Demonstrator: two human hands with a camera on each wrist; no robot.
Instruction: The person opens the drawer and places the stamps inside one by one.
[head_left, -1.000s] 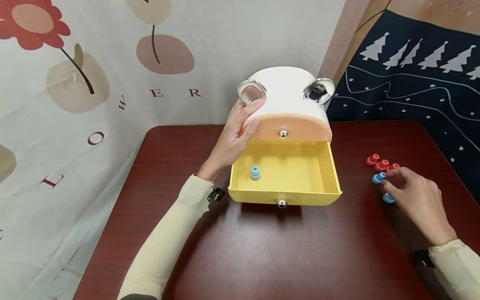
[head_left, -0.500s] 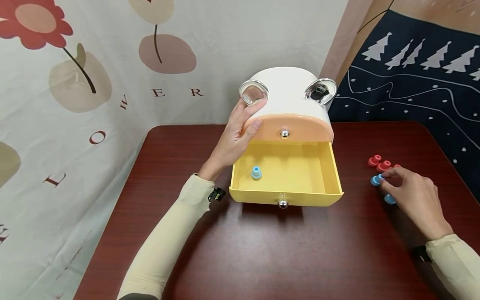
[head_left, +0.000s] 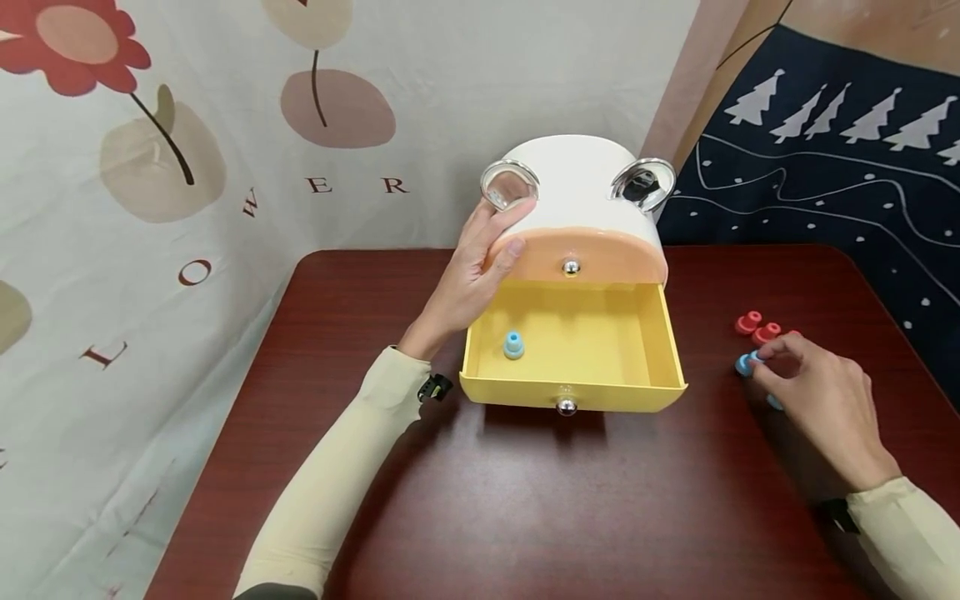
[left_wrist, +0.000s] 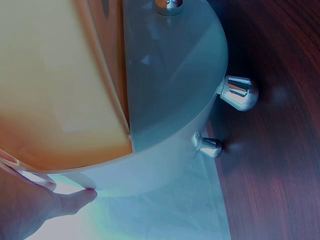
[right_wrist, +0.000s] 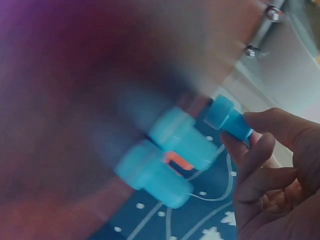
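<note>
Head view first: my left hand [head_left: 480,258] is curled over the upper left corner of the little white cabinet [head_left: 573,179], thumb on the peach front, bracing it while the yellow drawer [head_left: 573,350] hangs wide open with one blue peg [head_left: 513,344] standing in it.

Over on the right side of the table [head_left: 570,508], my right hand [head_left: 813,392] has a blue piece [head_left: 744,364] pinched between thumb and fingertips — the right wrist view shows it clearly, the blue piece [right_wrist: 227,117] held at the very tips of my fingers [right_wrist: 260,150], with more blue pieces [right_wrist: 165,160] blurred just beyond. Two red pegs [head_left: 757,327] sit right beside my knuckles.

What worries me: that pinch is shallow, only the end of the piece is gripped, so I judge a quick swing toward the drawer could flick it loose and send it rolling off the table edge. Lifting carelessly, my fingers could also knock the red pegs or the other blue pieces and scatter them.

On the left, the drawer is pulled far out — if my bracing hand eases off, the cabinet may tip forward or slide. From the left wrist view I see only a fingertip [left_wrist: 75,200] under the cabinet's curved edge, so the hold looks light.
</note>
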